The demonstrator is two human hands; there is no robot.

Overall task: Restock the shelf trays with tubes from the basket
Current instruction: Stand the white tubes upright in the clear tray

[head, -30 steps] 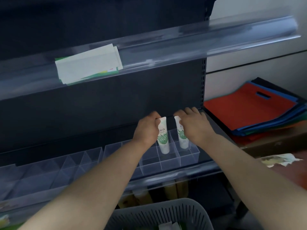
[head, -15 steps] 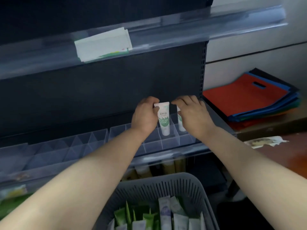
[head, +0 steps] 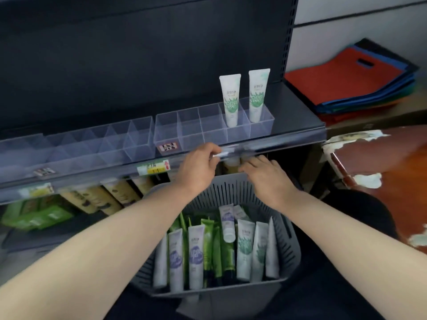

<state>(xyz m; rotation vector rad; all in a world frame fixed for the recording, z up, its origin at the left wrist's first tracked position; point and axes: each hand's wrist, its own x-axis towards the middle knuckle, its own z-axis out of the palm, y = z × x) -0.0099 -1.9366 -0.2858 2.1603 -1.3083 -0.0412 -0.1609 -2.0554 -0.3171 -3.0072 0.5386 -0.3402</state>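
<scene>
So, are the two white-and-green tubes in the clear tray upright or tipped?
Upright: the left white-and-green tube and the right tube stand crimp-up in adjacent compartments of the clear plastic tray.

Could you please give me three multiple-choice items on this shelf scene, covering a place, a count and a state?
1. Where in the clear tray do the white-green tubes stand?
A. leftmost compartments
B. two rightmost back compartments
C. middle front compartments

2. How many tubes stand in it?
A. two
B. four
C. none

3. How are those tubes?
A. lying flat
B. gripped by hands
C. upright, untouched

Answers: B, they fill the right end of the back row. A, only that pair shows there. C, both stand straight, while the left hand and right hand are lower, by the basket.
</scene>
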